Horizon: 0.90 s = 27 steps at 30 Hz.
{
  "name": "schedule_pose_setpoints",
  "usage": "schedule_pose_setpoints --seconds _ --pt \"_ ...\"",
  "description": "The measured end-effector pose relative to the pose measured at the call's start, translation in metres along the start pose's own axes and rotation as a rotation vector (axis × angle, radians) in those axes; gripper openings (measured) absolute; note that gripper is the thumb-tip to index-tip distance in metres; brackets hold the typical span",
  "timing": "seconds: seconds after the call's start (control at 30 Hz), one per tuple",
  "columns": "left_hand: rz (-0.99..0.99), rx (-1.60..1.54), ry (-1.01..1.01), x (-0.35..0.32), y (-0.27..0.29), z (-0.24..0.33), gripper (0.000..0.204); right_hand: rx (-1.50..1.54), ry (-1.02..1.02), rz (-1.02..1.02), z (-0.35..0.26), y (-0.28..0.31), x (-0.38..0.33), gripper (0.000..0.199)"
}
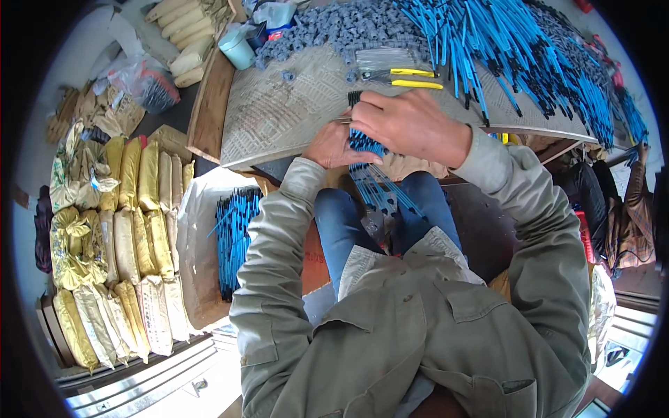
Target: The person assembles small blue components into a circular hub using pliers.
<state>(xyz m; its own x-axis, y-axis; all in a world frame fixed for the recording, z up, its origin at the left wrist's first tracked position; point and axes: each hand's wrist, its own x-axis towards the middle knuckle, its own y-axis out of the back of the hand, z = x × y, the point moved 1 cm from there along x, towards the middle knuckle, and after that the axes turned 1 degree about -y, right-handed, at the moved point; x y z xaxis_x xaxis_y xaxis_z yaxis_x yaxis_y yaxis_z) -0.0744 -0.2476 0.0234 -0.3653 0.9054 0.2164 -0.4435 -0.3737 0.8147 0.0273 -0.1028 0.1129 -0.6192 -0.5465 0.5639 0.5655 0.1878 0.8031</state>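
Note:
My left hand (333, 148) and my right hand (411, 125) are closed together on a bundle of blue wires (367, 167) with black tips, at the near edge of the grey mat (279, 111). The bundle hangs down past the table edge over my lap. My right hand lies on top and hides part of my left. Beyond my hands lie yellow-handled pliers (404, 78) on the mat.
A big heap of blue wires (516, 49) covers the table's far right, with small grey parts (334, 28) behind. A pale cup (237, 49) stands at the back left. A white bin holds more blue wires (233, 237) on my left, beside several yellow sacks (132, 230).

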Motion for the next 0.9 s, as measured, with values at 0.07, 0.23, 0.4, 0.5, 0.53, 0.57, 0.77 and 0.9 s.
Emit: schedule_pose_setpoints --seconds 0.07,0.23,0.4,0.5,0.53,0.57,0.77,0.9 --pt "0.05 -0.002 0.031 -0.002 -0.007 -0.004 0.068 0.03 -0.015 0.022 0.005 0.002 0.005 0.014" --pt "0.262 -0.036 -0.036 0.001 -0.019 -0.015 0.064 0.166 -0.119 0.332 0.01 0.014 -0.011 0.021" --pt "0.319 0.159 -0.273 0.001 -0.018 -0.019 0.059 0.821 -0.696 0.543 0.01 -0.047 -0.078 0.04" --pt "0.212 0.051 -0.115 -0.006 -0.017 -0.018 0.056 1.14 -0.619 0.232 0.004 -0.076 -0.051 0.041" --pt "0.157 -0.007 -0.041 -0.007 -0.017 -0.019 0.055 1.126 -0.525 0.225 0.004 -0.084 -0.044 0.038" --pt "0.163 -0.002 -0.028 -0.008 -0.018 -0.019 0.055 1.114 -0.431 0.214 0.003 -0.088 -0.037 0.034" --pt "0.148 0.002 0.051 -0.002 -0.008 -0.007 0.043 1.467 -0.644 0.172 0.0 -0.087 -0.034 0.026" --pt "0.147 -0.231 -0.054 0.016 0.016 0.042 0.049 1.568 -0.658 0.349 0.004 -0.047 -0.025 0.023"
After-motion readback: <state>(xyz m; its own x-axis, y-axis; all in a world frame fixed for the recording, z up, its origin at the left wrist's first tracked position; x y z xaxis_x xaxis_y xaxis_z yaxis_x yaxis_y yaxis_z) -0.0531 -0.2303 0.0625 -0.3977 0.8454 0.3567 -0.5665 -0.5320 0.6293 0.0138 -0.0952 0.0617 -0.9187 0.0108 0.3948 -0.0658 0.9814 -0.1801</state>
